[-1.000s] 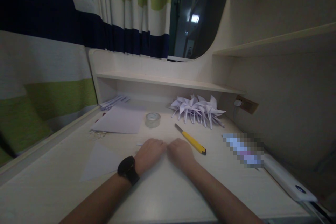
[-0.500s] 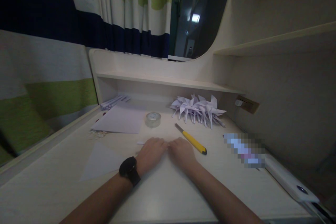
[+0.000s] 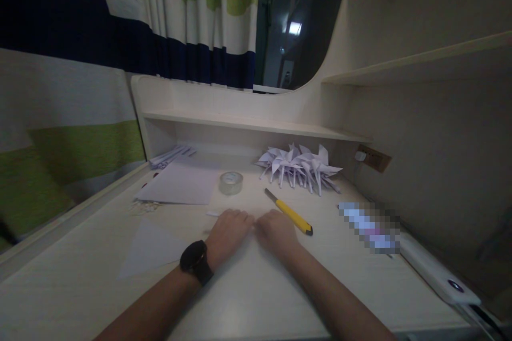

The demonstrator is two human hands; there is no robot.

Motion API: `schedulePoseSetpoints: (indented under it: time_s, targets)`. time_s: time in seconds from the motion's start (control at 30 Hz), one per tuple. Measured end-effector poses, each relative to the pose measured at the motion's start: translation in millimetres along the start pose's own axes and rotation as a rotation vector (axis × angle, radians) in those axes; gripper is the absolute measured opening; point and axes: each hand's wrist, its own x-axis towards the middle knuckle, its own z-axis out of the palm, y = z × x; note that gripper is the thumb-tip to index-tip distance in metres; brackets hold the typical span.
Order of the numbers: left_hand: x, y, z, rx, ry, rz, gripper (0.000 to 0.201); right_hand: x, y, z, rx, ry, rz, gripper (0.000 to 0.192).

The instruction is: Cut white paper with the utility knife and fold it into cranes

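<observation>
Both hands rest knuckles-up on the desk [image 3: 256, 298], side by side and touching: the left hand [image 3: 228, 232], with a black watch [image 3: 195, 261] on its wrist, and the right hand [image 3: 277, 230], fingers curled under, though whether they pinch anything I cannot tell. A small white paper strip [image 3: 212, 213] pokes out just beyond the left hand. A yellow utility knife [image 3: 291, 212] lies just beside the right hand, a tape roll [image 3: 231, 183] and folded paper pinwheels [image 3: 300, 166] farther back.

A small white paper piece [image 3: 212, 213] lies flat on the desk [image 3: 248, 287]. It is mostly hidden under the left hand [image 3: 228, 232] and right hand [image 3: 276, 232], which rest knuckles-up and touch each other.
</observation>
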Motion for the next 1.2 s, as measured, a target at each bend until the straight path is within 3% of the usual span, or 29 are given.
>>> schedulePoseSetpoints:
  time_s: [0.13,0.27,0.33,0.43,0.63,0.77,0.9,1.03,1.2]
  targets:
    - [1,-13,-4.6,-0.248,0.169,-0.206,0.019,2,27,-11,0.038,0.040,0.181,0.028]
    - [9,-23,-10.6,-0.914,0.347,-0.458,0.025,3,63,-14,0.000,0.002,0.401,0.028]
    - [12,-23,-12.8,-1.210,0.398,-0.520,0.028,3,72,-9,0.006,-0.032,0.441,0.036]
    - [13,-22,-15.3,-1.443,0.440,-0.567,0.039,3,75,1,0.005,-0.067,0.424,0.042]
    - [9,-26,-13.8,-1.604,0.388,-0.599,0.034,5,71,7,-0.024,-0.068,0.390,0.029]
    - [9,-36,-6.7,-1.657,0.367,-0.633,0.035,5,60,0,0.038,0.063,0.330,0.030]
    - [10,-45,-2.0,-1.679,0.385,-0.650,0.040,3,37,-7,0.128,0.175,0.165,0.040]
    - [8,-52,-0.4,-1.678,0.387,-0.688,0.044,-1,18,-12,0.134,0.120,0.016,0.045]
    - [6,-56,0.0,-1.637,0.372,-0.684,0.045,-3,15,-15,0.058,0.018,-0.094,0.052]
